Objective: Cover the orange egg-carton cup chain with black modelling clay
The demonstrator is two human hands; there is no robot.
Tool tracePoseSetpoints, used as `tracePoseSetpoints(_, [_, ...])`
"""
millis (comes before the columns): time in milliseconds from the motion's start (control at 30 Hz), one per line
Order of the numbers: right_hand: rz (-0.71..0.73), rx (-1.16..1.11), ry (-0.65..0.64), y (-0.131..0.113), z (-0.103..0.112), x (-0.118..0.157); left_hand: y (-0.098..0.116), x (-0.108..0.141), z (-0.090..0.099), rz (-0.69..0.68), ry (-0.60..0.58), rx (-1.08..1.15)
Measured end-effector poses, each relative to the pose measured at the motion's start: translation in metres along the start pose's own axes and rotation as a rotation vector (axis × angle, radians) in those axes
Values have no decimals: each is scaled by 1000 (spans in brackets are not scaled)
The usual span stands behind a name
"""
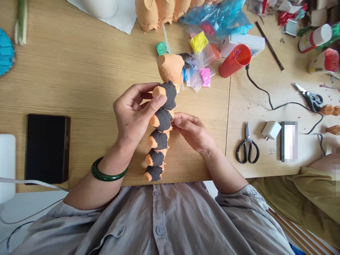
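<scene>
A long bumpy orange piece with black patches (160, 140) along its segments runs from the middle of the view down toward the table's front edge. Its top segment is larger and plain orange. My left hand (135, 113) grips it from the left near the top, thumb on the front by the uppermost black patch and fingers partly hidden behind. From the right, my right hand (193, 132) pinches the piece's right edge with thumb and forefinger, around the second black patch.
Behind lie clay packets (198, 42), a blue plastic bag (220, 17), orange egg-tray-like shapes (164, 12) and a red cup (235, 61). Scissors (248, 141), a white adapter (271, 130) and a cable are at right. A black tablet (47, 148) rests at left. Another person sits at far right.
</scene>
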State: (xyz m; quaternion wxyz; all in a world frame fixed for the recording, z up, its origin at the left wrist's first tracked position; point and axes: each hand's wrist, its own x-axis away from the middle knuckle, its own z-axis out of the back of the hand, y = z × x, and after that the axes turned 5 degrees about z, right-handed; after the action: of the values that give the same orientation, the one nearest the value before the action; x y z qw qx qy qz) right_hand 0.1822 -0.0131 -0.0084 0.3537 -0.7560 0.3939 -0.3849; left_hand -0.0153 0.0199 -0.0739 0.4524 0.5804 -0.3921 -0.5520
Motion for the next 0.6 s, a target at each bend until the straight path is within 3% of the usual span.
tracePoseSetpoints(200, [176,188,59,-2,-2,2,15,2,-2,137,6,23])
tracePoseSetpoints(367, [270,311,80,-6,0,3,20,6,-9,174,-31,70])
tracePoseSetpoints(600, [378,360,98,-8,0,4,32,3,-13,287,-36,94])
